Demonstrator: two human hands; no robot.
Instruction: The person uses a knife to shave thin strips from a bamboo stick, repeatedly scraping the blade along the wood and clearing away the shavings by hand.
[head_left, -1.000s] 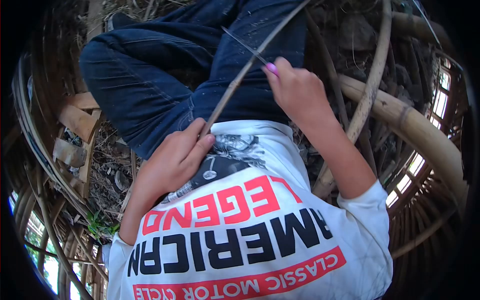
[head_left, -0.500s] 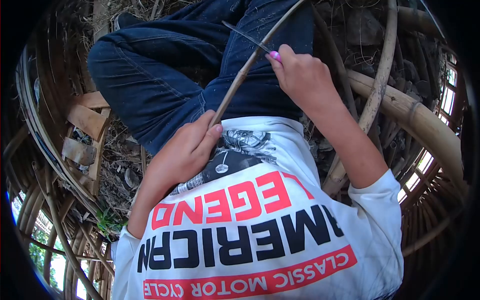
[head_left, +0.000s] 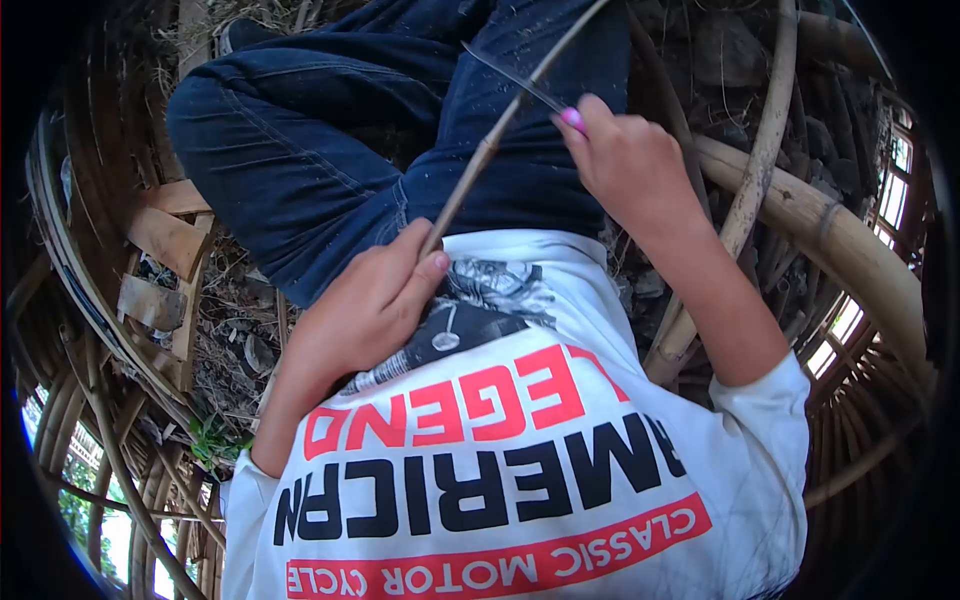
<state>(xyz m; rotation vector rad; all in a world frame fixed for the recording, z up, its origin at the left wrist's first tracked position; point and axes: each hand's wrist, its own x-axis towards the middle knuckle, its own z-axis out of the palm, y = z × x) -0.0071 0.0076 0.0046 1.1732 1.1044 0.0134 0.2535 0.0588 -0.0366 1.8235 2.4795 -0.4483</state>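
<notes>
Gripping a thin brown bamboo stick (head_left: 480, 165), the left hand (head_left: 365, 305) stays closed near the white printed shirt (head_left: 520, 450). Above the shirt, the right hand (head_left: 625, 160) clasps a pink-handled knife (head_left: 530, 85) whose blade crosses the stick.

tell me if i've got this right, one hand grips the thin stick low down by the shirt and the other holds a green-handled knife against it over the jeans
Not quite: the knife has a pink handle, not green, as the head view shows. The rest stands. The left hand grips the thin stick low down by the shirt, and the right hand holds the blade against it over the jeans.
</notes>
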